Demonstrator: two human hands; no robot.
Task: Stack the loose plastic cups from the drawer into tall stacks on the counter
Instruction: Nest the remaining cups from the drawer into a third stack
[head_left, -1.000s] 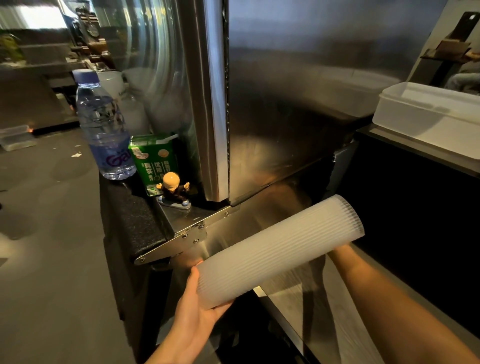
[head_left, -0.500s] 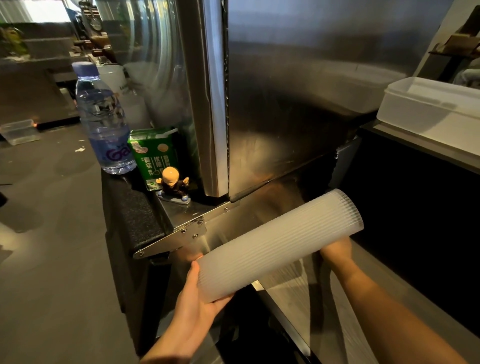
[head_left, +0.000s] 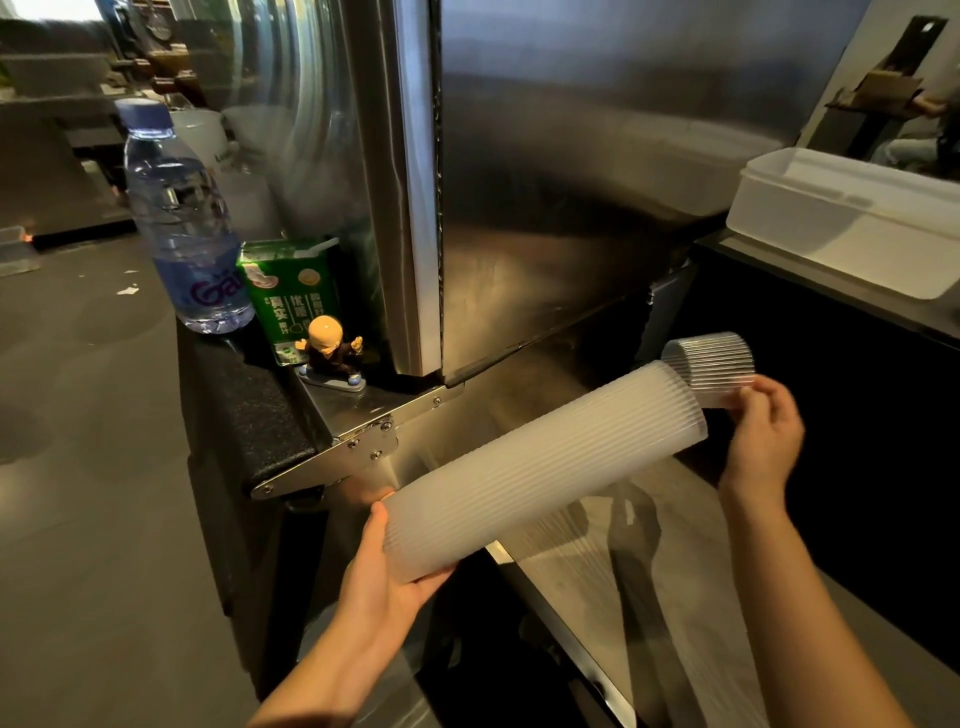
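Holding the long cup stack (head_left: 545, 467) tilted over the steel counter (head_left: 649, 561), my left hand (head_left: 384, 584) wraps its lower end, while my right hand (head_left: 763, 436) pinches a short cup stack (head_left: 711, 358) at its upper mouth, below the white tub (head_left: 841, 228).

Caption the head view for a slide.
Left hand grips the low end of a long tilted cup stack; right hand holds a short stack at its high end.
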